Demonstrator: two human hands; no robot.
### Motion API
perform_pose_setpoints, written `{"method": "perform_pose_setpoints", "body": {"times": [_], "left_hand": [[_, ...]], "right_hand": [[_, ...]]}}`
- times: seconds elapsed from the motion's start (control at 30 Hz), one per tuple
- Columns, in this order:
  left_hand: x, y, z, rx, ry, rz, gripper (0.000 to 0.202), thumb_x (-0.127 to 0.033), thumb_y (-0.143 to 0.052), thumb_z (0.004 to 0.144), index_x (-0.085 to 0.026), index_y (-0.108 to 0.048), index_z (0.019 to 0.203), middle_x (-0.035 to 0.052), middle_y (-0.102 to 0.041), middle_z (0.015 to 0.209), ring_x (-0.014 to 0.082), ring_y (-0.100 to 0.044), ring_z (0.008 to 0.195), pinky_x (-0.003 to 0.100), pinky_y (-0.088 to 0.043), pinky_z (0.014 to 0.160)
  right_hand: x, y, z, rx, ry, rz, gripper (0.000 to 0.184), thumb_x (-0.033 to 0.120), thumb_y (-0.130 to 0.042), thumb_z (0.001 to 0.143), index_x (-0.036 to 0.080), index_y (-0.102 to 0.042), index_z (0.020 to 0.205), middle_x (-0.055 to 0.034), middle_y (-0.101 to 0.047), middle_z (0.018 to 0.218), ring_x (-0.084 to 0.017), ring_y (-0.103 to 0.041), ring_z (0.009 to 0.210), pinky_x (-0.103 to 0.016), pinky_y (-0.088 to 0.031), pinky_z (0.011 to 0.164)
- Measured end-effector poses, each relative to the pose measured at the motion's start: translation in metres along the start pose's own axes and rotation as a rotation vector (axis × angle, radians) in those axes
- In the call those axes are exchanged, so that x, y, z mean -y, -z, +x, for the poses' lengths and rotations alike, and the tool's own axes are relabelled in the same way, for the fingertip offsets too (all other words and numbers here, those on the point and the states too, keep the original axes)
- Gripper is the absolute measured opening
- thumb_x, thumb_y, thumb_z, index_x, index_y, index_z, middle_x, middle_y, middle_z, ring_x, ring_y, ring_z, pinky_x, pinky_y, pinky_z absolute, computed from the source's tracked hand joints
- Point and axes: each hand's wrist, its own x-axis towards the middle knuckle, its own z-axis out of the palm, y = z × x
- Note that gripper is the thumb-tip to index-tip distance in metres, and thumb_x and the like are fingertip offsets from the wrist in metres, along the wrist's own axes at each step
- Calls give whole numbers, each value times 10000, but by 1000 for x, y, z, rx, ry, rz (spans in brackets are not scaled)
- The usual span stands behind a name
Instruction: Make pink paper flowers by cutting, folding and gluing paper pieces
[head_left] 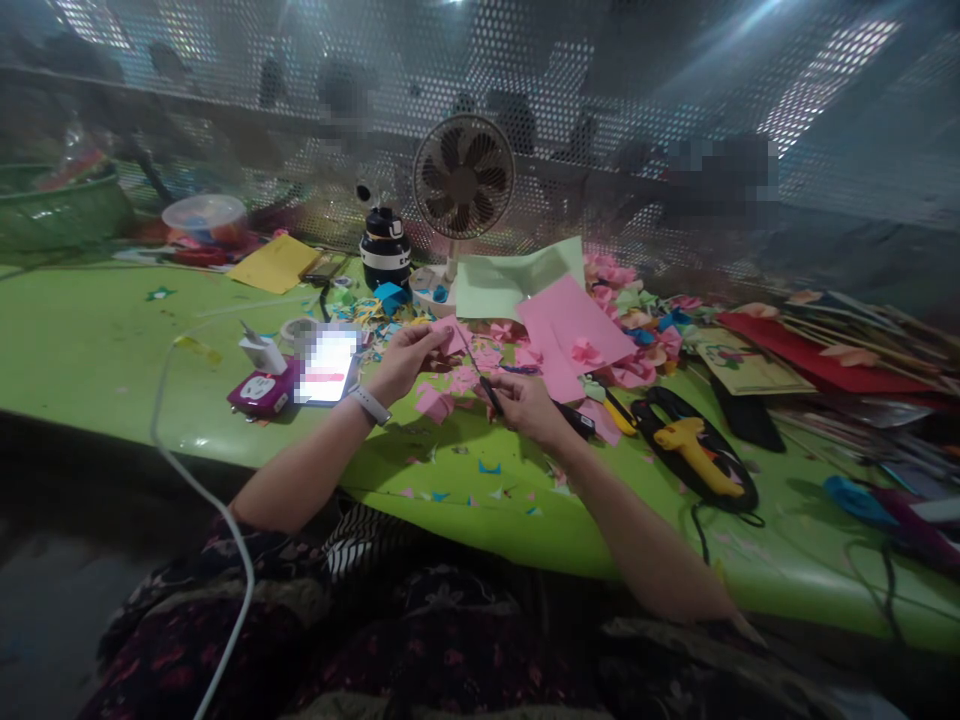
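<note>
My left hand [411, 357] pinches a small piece of pink paper [448, 337] between thumb and fingers. In my right hand [525, 402] are scissors with dark handles [491, 394]; their thin blades point up and left toward the pink piece. Whether the blades touch the paper I cannot tell. Beneath both hands lie pink paper scraps [480, 365] and a folded pink piece [433, 402]. A large pink sheet [574, 325] and a pale green sheet [487, 287] lie just beyond my right hand.
A small fan [463, 180] and a dark bottle [385, 250] stand at the back. Left are a lit phone [328, 368], a purple box [262, 390] and a white cable [159, 390]. To the right lie a yellow glue gun [701, 455] and a red sheet [810, 350].
</note>
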Motion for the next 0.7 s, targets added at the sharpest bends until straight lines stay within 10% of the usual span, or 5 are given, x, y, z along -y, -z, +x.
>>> {"method": "perform_pose_setpoints", "body": {"times": [0.7], "left_hand": [[2,-4,-3,92,-50,12,533,-550,-914,598,-149,-564,629,-48,-526,552,134,-687,596,260,-611,620]], "right_hand": [[-5,0,4,6,14,14,460,597,-733,734,163,-640,859,33,-579,610,-93,-504,538,-218,-345,489]]}}
